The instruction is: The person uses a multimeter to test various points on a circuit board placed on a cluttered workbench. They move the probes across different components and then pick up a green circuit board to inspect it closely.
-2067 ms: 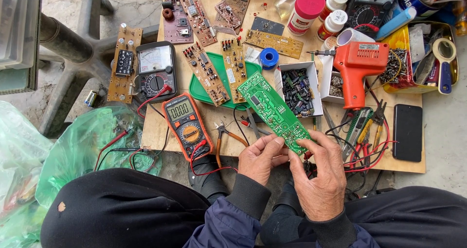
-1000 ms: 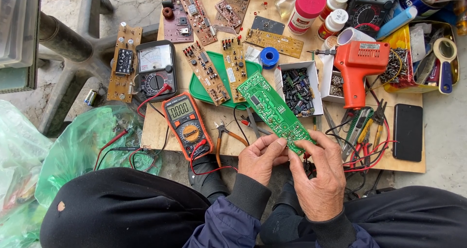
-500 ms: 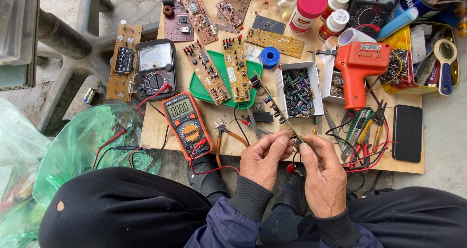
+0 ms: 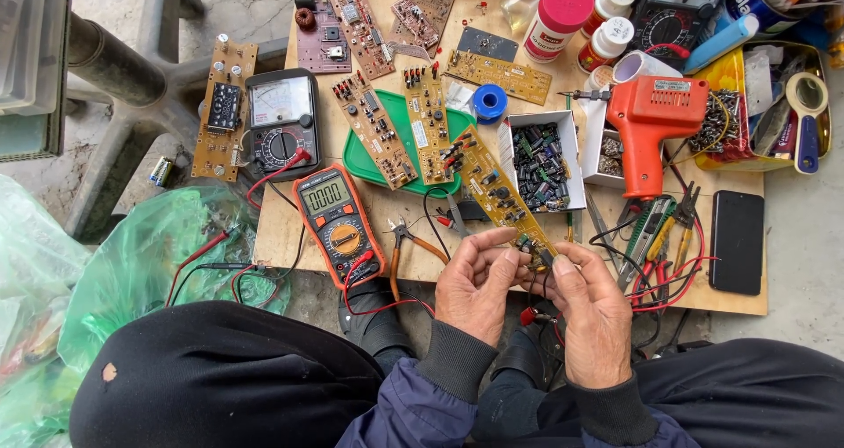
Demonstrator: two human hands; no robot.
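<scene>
Both hands pinch the near end of a long tan circuit board [image 4: 501, 193]: left hand [image 4: 475, 285] on its left edge, right hand [image 4: 591, 312] on the right, component side up for inspection. It slants away over the wooden table [image 4: 281, 228], towards the green tray [image 4: 369, 162].

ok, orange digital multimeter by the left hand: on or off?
On. The orange multimeter lies face up on the board, and its display shows digits. Red leads run from its lower end. The dial setting is too small to tell.
</scene>
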